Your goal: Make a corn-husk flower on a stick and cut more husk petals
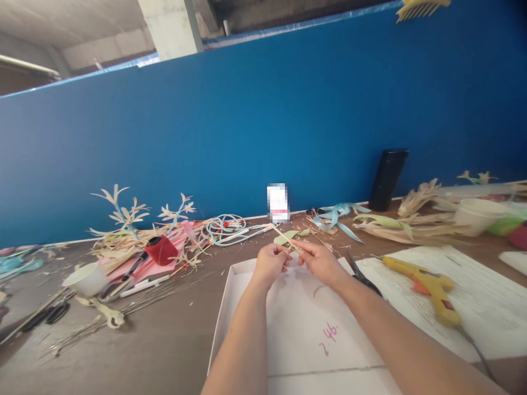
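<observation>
Black scissor handles (pixel 57 312) lie at the far left of the brown table (pixel 177 340), and near them stands a white cup (pixel 86 280), somewhat tilted. Behind it rise pale flowers (pixel 134 213) on light-blue stems; to the right of the cup, a red spool (pixel 162 250) lies on pink paper, with thin wires (pixel 135 307) spread in front. Next comes a coiled light-blue cable (pixel 230 240), close to the blue wall (pixel 230 131). In the middle, both my hands are over the far part of a shallow white box (pixel 296 340), which has pink writing on its bottom. My left hand (pixel 269 264) has its fingers curled and the tips drawn together – whether they also grip something, I cannot tell. The pale stick (pixel 284 237) is in my right hand (pixel 319 262), pinched between thumb and fingers; it slants up to the left, towards a bright blurred screen (pixel 279 203). Further right, dark scissors (pixel 366 281) lie beside the box, and a yellow glue gun (pixel 428 282) rests on printed paper (pixel 481 302) – behind these a black container (pixel 387 178) stands leaning, and another white cup (pixel 480 215) is at the far right.
</observation>
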Demonstrator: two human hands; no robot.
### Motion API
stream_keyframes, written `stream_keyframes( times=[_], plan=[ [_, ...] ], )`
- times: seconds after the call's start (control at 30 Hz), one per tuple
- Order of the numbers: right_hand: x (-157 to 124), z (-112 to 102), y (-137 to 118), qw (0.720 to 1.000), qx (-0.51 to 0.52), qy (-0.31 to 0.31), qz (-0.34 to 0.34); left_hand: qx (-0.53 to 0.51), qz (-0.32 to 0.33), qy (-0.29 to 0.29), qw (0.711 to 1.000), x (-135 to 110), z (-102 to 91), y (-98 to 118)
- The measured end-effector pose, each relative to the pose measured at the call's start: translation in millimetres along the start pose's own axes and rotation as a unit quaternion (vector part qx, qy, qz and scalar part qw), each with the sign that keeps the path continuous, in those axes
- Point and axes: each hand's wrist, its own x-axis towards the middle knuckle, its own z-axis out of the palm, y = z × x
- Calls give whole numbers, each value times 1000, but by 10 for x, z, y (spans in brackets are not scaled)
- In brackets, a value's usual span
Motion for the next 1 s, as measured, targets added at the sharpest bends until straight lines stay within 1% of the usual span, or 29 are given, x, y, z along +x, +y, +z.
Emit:
stream_keyframes(
  times=[0.07, 0.1, 0.13, 0.2, 0.27, 0.33, 0.37, 0.43, 0.5, 0.63, 0.7, 0.77, 0.83, 0.87, 0.9, 0.93, 1.0],
  plan=[
    [13, -45, -9, 998, 9, 54, 13, -5, -13, 3, 1000, 8, -1, -2],
    [9, -68, -24, 997, 42, 62, 22, -8, -19, 6, 1000, 12, -2, -3],
    [-1, -90, -42, 994, 88, 54, 31, -10, -24, 11, 1000, 15, -4, -4],
    [-35, -117, -81, 982, 178, -1, 54, -15, -31, 16, 999, 18, -8, -5],
    [-73, -117, -106, 969, 223, -72, 85, -19, -27, 16, 999, 16, -10, -5],
    [-102, -94, -110, 962, 219, -125, 104, -19, -18, 9, 1000, 7, -12, -2],
    [-110, -78, -106, 961, 212, -144, 102, -18, -13, 7, 1000, 2, -11, 1],
    [-113, -44, -94, 964, 196, -158, 85, -16, -5, 4, 1000, -8, -10, 9],
    [-102, -15, -80, 971, 178, -143, 71, -16, 1, 1, 1000, -16, -7, 18],
    [-50, 22, -52, 986, 128, -90, 58, -9, 3, 1, 1000, -16, -2, 15],
    [-20, 22, -38, 992, 104, -49, 47, -10, 1, 2, 1000, -8, 0, 0],
    [1, 3, -33, 994, 96, 9, 47, -11, -2, 0, 1000, 2, 2, -14],
    [6, -32, -43, 990, 124, 53, 52, -11, -8, 4, 1000, 11, 4, -22],
    [0, -51, -53, 985, 152, 55, 53, -11, -12, 9, 1000, 15, 5, -22],
    [-10, -67, -67, 981, 182, 45, 55, -11, -15, 15, 1000, 17, 5, -20],
    [-25, -79, -81, 976, 209, 23, 61, -12, -17, 20, 1000, 17, 3, -17],
    [-59, -82, -106, 966, 240, -42, 84, -15, -15, 25, 999, 17, -2, -11]
  ],
)
